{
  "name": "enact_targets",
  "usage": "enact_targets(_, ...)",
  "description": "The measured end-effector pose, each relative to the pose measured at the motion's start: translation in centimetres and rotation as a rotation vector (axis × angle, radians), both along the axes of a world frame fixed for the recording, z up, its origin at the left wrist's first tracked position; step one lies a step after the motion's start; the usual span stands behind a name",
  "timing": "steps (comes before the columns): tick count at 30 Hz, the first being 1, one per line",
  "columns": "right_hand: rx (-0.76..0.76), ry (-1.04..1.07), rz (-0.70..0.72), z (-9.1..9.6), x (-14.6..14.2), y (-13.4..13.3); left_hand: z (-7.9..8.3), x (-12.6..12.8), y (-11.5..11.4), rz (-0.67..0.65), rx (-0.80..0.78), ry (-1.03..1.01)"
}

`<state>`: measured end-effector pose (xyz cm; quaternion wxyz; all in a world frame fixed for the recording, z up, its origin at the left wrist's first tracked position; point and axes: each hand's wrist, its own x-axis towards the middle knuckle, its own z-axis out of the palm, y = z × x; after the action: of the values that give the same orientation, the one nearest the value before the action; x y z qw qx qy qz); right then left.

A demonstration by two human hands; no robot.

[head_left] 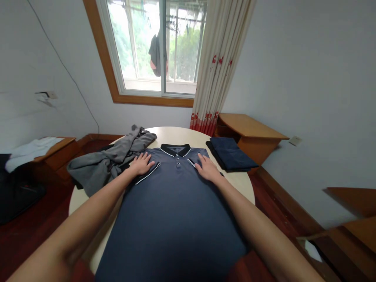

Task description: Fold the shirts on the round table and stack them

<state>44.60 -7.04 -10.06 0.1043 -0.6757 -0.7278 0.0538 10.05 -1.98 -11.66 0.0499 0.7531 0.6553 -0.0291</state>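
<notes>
A dark blue polo shirt (pixel 173 203) with a black, white-edged collar lies face up on a round pale table (pixel 173 133), its hem hanging over the near edge. My left hand (pixel 141 163) rests flat on the shirt's left shoulder, fingers stretched out, beside a folded-in sleeve with white trim. My right hand (pixel 208 167) lies flat on the right shoulder, fingers also extended. Neither hand holds anything.
A crumpled grey garment (pixel 108 160) lies on the table's left side. A folded dark blue garment (pixel 232 154) sits at the table's right edge. A wooden bench (pixel 249 129) stands by the right wall, a low cabinet with white cloth (pixel 38 150) at the left. Window and curtain behind.
</notes>
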Motion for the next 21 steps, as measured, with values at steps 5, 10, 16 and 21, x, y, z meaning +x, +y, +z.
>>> enact_targets(5,-0.159,-0.043,-0.111,-1.9,-0.8,3.8,-0.9,0.6,2.7,0.035,0.071,-0.016)
enact_targets(10,-0.109,-0.053,-0.130,-3.1,0.2,6.7,-0.6,0.8,5.5,0.091,0.067,-0.037)
enact_targets(16,-0.092,-0.051,-0.156,-3.0,0.6,9.8,-0.3,3.4,7.9,0.113,0.111,0.061)
enact_targets(21,-0.050,-0.068,-0.152,-3.2,0.8,11.1,-1.1,3.3,10.1,0.095,0.097,0.032)
